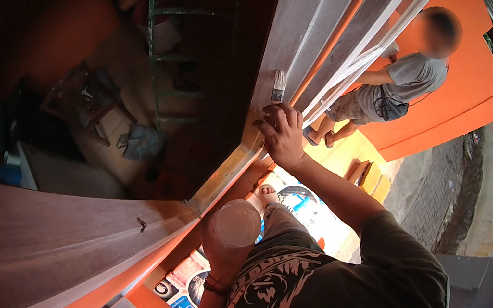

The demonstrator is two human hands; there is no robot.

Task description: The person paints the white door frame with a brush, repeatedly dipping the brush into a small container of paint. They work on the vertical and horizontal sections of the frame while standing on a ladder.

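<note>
My right hand (pixel 284 133) is closed round the handle of a paintbrush (pixel 278 87). The brush's pale bristles lie against the grey-white upright of a wooden frame (pixel 307 23), just beside an orange edge strip. Lower down, near my body, my left hand (pixel 224 258) is wrapped round a round plastic tub (pixel 237 223) with pale, whitish contents. The tub hides part of the left fingers. Below the right hand runs the frame's bottom sill (pixel 222 181), bare and yellowish in places.
Through the opening lies a dark room with a wooden chair (pixel 85 100), a green ladder (pixel 156 58) and someone partly seen. Another person in a grey shirt (pixel 419 76) stands outside by an orange wall (pixel 470 91). Colourful printed sheeting (pixel 299 200) lies beneath my foot.
</note>
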